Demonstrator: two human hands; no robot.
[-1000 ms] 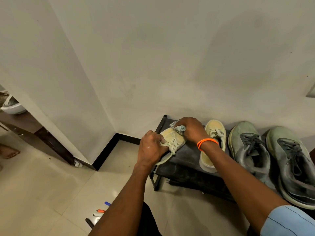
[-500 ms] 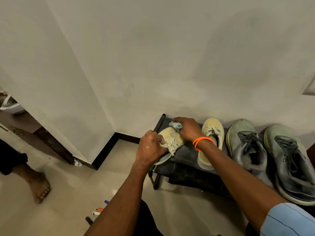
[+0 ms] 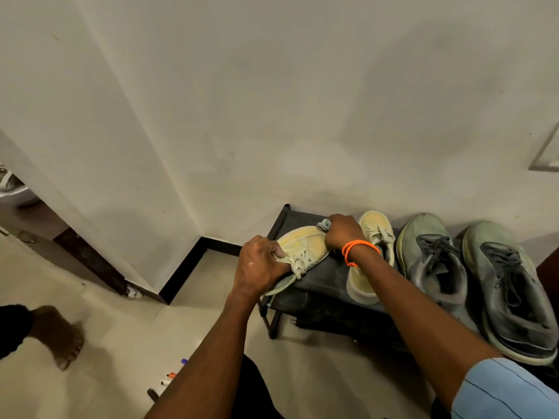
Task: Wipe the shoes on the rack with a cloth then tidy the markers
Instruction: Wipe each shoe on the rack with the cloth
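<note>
**Wiping the first shoe**

At far left, someone's foot [image 3: 65, 337] stands near our markers [image 3: 169, 378] on the floor; a step could scatter them. Our left hand [image 3: 261, 266] grips the yellow shoe [image 3: 302, 241] at its laces, tilted over the rack [image 3: 325, 275] edge. Our right hand [image 3: 343, 231] is clenched on the cloth [image 3: 323, 225] at the toe. Pressing hard could tip the shoe off.

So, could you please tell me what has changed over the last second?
A bystander's bare foot stepped in at the left. The right hand slid the cloth toward the yellow shoe's toe. The left hand kept its grip on the shoe; the other shoes stayed put.
</note>
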